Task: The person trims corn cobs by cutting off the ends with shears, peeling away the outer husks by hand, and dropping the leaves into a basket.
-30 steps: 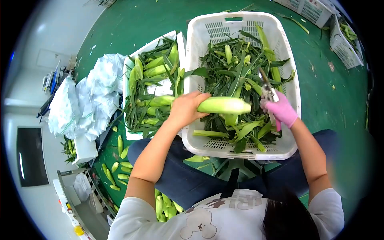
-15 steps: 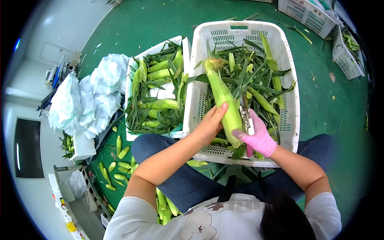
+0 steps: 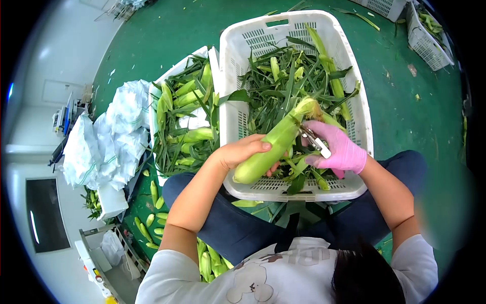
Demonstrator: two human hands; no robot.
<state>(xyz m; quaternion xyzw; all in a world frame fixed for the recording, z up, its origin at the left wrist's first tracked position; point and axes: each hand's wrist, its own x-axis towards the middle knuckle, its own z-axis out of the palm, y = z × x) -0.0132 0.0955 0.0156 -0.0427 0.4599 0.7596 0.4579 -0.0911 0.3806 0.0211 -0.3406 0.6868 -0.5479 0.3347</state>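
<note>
An ear of corn [image 3: 271,144] in its green husk lies across the grip of my left hand [image 3: 248,152], which is bare and closed around its lower half. Its silk end points up and to the right. In a pink glove, my right hand [image 3: 336,147] is wrapped around pruning shears [image 3: 315,139] with a white handle. The shears' tip is beside the husk just below the silk; whether the blades touch it I cannot tell. Both hands are above a white slatted crate [image 3: 230,76] filled with cut green leaves and husks [image 3: 283,83].
Left of the crate stands a white box [image 3: 215,66] of corn ears [image 3: 187,99] and leaves. White sacks [image 3: 111,126] are piled farther left. Loose ears [image 3: 144,230] lie on the green floor [image 3: 167,30]. Another crate [image 3: 428,43] stands at the upper right.
The ear has swung from leaning up-left to leaning up-right, its silk end now near the shears. My right hand has moved from the ear's lower end to its silk end.
</note>
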